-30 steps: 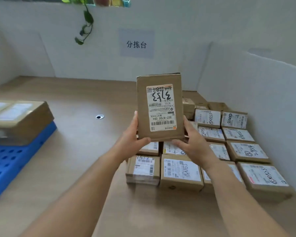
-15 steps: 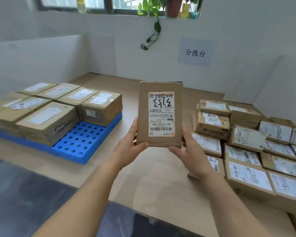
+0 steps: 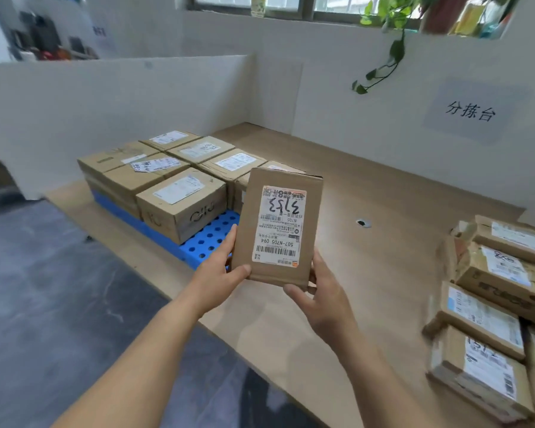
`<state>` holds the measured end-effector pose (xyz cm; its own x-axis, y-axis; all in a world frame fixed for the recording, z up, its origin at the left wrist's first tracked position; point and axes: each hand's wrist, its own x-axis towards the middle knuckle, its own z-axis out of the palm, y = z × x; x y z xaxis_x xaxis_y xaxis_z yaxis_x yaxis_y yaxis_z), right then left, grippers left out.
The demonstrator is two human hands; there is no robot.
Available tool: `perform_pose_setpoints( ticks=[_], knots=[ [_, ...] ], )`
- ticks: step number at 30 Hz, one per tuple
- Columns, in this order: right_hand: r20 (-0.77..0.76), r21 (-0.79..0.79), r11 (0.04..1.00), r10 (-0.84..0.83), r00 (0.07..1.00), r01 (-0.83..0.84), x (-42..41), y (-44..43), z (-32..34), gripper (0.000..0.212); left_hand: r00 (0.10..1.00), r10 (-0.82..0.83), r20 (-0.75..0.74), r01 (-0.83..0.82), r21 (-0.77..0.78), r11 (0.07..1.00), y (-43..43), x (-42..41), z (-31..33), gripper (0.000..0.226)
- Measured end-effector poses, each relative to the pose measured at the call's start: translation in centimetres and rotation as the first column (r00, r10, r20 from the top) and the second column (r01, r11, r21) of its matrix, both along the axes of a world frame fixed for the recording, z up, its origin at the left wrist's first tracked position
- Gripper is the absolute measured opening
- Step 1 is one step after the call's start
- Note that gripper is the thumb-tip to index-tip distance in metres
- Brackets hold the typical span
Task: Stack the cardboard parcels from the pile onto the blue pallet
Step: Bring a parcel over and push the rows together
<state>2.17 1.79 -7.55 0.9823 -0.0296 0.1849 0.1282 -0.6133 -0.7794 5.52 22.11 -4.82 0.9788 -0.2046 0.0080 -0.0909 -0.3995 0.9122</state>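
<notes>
Gripping parcel (image 3: 278,230) upright, left hand (image 3: 220,274), right hand (image 3: 320,296), label facing camera, text upside down

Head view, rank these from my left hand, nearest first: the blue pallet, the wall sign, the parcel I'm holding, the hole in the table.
1. The held parcel, gripped by the left hand.
2. The blue pallet, just beyond the hand, leftward.
3. The table hole, mid-table, to the right.
4. The wall sign, back wall, far right.
</notes>
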Motion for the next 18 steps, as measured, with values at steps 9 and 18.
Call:
perform_pose_setpoints(
  ticks=[9, 18],
  knots=[
    [-0.049, 0.006, 1.000, 0.025, 0.998, -0.025, 6.6, 6.9, -2.6, 0.085, 0.994, 0.105, -0.043, -0.097, 0.164, 0.982, 6.9, 6.6, -1.5, 0.074],
    [-0.165, -0.082, 0.996, -0.038, 0.986, 0.024, 10.4, 9.9, -4.8, 0.077, 0.988, 0.079, -0.133, -0.044, 0.248, 0.968, 9.7, 11.5, -3.5, 0.064]
  ],
)
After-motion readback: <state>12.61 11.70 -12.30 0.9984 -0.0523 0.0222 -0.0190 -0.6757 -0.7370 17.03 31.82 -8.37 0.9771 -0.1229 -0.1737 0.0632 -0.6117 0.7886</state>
